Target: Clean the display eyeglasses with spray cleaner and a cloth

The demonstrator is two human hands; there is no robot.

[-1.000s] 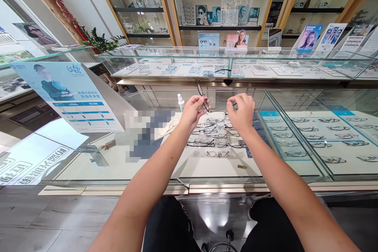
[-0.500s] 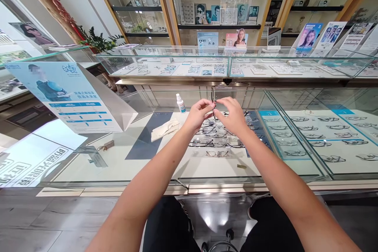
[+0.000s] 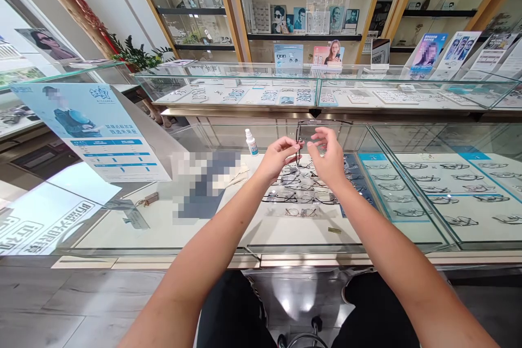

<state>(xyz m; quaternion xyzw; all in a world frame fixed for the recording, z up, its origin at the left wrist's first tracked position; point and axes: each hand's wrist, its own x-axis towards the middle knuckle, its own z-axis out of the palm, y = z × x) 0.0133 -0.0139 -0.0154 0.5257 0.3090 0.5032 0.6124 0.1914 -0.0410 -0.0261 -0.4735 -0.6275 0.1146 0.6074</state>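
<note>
My left hand (image 3: 279,157) pinches a pair of dark-framed eyeglasses (image 3: 298,131) near the middle, above the glass counter. The frame stands on edge, and a thin temple stretches right from its top. My right hand (image 3: 329,156) is just right of the eyeglasses, with fingers curved and apart and nothing visible between them. Below the hands, rows of eyeglasses (image 3: 281,196) lie in the display case. A white spray bottle (image 3: 252,142) stands left of my left hand. A cream cloth (image 3: 238,175), partly hidden by blurred blocks, lies nearby.
A large blue-and-white sign (image 3: 98,136) stands on the counter at left. A small brown object (image 3: 150,199) and a clear stand (image 3: 136,218) are in front of it. More frames (image 3: 454,166) fill the right case. Another glass showcase (image 3: 244,95) runs behind.
My right hand has drawn slightly right, away from the eyeglasses, and its fingers have spread. The eyeglasses have turned a little, showing more of the temple. My left hand keeps its pinch.
</note>
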